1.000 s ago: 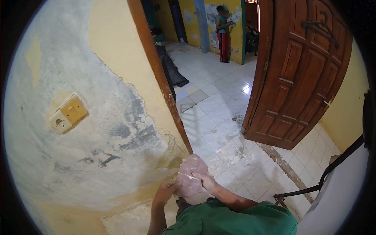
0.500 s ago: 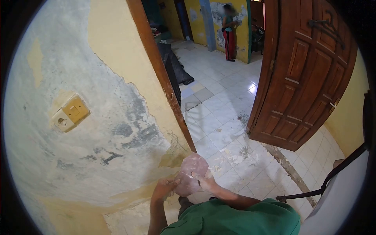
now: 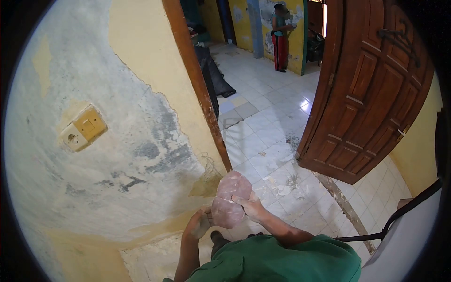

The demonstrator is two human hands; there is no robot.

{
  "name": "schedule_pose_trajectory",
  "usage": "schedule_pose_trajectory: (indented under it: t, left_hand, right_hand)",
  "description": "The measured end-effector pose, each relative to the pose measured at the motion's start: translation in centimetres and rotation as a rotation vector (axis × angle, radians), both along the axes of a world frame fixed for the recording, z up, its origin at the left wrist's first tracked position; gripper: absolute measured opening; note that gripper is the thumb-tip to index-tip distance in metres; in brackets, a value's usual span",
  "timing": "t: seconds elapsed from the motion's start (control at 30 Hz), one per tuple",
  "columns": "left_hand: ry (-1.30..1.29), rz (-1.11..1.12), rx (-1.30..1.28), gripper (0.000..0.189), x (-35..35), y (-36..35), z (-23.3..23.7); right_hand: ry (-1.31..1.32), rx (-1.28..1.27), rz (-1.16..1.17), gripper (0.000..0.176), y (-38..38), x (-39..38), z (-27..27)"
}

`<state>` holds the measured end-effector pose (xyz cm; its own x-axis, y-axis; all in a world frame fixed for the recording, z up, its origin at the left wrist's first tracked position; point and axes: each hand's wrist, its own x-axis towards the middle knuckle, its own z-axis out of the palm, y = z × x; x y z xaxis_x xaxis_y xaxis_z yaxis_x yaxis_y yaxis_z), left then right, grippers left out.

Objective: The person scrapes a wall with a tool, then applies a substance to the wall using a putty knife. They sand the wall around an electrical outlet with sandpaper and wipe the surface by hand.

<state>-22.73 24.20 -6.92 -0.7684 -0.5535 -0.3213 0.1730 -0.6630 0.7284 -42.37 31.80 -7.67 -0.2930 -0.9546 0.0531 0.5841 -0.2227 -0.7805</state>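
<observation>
A creased, pinkish sheet of sandpaper (image 3: 230,191) with pale dusty marks is held in front of my body, close to the bottom of the door frame. My right hand (image 3: 251,208) grips it from the right, thumb lying across its face near the middle crease and fingers hidden behind. At the sheet's lower left edge is my left hand (image 3: 199,224), palm partly turned up and fingers loosely extended right beside the edge.
On the left, a patchy wall (image 3: 141,122) with peeling paint carries a socket and switch plate (image 3: 84,128). A brown door (image 3: 371,94) stands ajar on the right. Paint flakes litter the tiled floor (image 3: 263,136). Another person (image 3: 280,40) stands at a far wall.
My left hand has loosened its pinch on the sandpaper and lowered slightly to the left. The right hand keeps hold of the sheet, now tilted and slightly higher. The view has shifted a little.
</observation>
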Motion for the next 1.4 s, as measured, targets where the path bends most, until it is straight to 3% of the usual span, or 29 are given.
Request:
schedule_pose_trajectory:
  t: [0.07, 0.23, 0.37, 0.53, 0.63, 0.73, 0.97, 1.03, 1.27, 1.4]
  left_hand:
    - [0.017, -0.003, 0.040, 0.033, 0.2, 0.0, -0.5]
    - [-0.156, -0.087, -0.161, 0.016, -0.3, -0.3, -0.3]
    - [-0.246, -0.086, -0.188, 0.019, -1.6, 0.2, 1.4]
    - [-0.346, -0.022, -0.468, 0.025, -2.9, 0.9, 1.0]
    - [-0.406, 0.007, -0.403, 0.027, -2.5, 0.7, 1.0]
    - [-0.380, -0.090, -0.510, 0.028, -2.3, 0.6, 1.7]
    - [-0.419, -0.137, -0.611, 0.030, -2.8, 1.7, 2.5]
    - [-0.409, -0.197, -0.744, 0.030, -2.2, 1.2, 1.3]
    - [-0.308, -0.057, -0.687, 0.026, -1.9, 0.7, -0.8]
    - [-0.253, -0.154, -0.595, 0.027, -2.0, 0.9, 0.2]
  right_hand:
    - [-0.006, 0.037, 0.031, 0.046, 0.2, 0.3, -0.2]
    - [-0.041, -0.002, 0.085, 0.039, 0.3, 0.6, -0.7]
    - [0.063, -0.042, 0.078, 0.038, 0.1, -0.4, -1.1]
    - [0.108, -0.001, 0.074, 0.039, 0.5, -2.2, -1.3]
    - [0.136, 0.027, 0.126, 0.039, 1.2, -2.7, -0.8]
    - [0.294, 0.005, 0.209, 0.042, 1.7, -2.9, -1.6]
    - [0.297, 0.077, 0.271, 0.040, 3.2, -2.0, -1.3]
    - [0.256, 0.058, 0.277, 0.037, 3.3, -2.0, -1.1]
    - [0.332, 0.103, 0.262, 0.029, 3.5, -1.2, -0.6]
    - [0.333, 0.041, 0.257, 0.026, 3.1, -0.3, -0.2]
